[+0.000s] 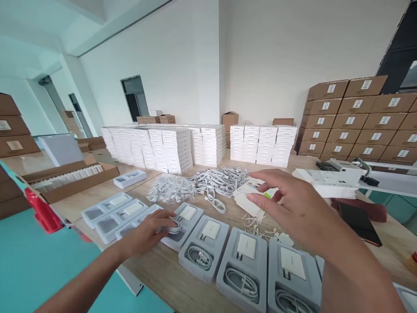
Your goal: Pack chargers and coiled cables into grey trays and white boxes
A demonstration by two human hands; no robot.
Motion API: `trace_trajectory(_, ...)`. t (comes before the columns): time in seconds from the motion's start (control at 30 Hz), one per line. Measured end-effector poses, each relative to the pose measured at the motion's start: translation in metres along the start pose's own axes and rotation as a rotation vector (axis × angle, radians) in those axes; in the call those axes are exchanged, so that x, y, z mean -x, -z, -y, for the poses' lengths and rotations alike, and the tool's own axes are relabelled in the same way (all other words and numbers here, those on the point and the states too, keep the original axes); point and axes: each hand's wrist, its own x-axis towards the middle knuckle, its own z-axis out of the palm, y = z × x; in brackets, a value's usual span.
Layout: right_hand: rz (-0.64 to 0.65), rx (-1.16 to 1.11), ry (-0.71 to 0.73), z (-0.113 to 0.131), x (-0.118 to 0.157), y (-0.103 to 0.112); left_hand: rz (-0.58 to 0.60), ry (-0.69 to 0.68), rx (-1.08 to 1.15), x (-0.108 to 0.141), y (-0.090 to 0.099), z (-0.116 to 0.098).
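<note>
My left hand (148, 232) is at a grey moulded tray (196, 216), fingers closed on a coiled white cable (176, 228) in its lower compartment. A white charger block (188, 213) sits in the upper compartment of that tray. Raised over the table to the right, my right hand (289, 202) has thumb and fingers apart with nothing visible between them. Behind it lie white printed cards (249, 198). To the right of my left hand, several trays each hold a charger and a coiled cable (199, 257). Trays on the left (112, 224) have chargers but no visible cable.
A pile of cables (221, 180) and a heap of plastic-wrapped items (171, 188) lie mid-table. White box stacks (176, 150) stand behind. Small white scraps (257, 227) are strewn near the trays. A tablet-like dark device (360, 224) and brown cartons (355, 117) are at right.
</note>
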Motion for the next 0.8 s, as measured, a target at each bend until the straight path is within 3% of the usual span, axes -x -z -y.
trace_trajectory(0.1, 0.03, 0.015, 0.001, 0.002, 0.003, 0.003, -0.151, -0.035, -0.086, 0.012, -0.025, 0.007)
trace_trajectory(0.23, 0.026, 0.004, 0.021, 0.0, 0.005, 0.009, -0.279, -0.051, -0.128, 0.028, -0.044, 0.008)
trace_trajectory(0.6, 0.05, 0.018, 0.026, -0.001, 0.009, 0.012, -0.164, -0.059, -0.148, 0.025, -0.045, -0.012)
trace_trajectory(0.8, 0.048, 0.048, 0.018, 0.0, 0.01, 0.015, -0.134, -0.053, -0.142, 0.021, -0.029, -0.011)
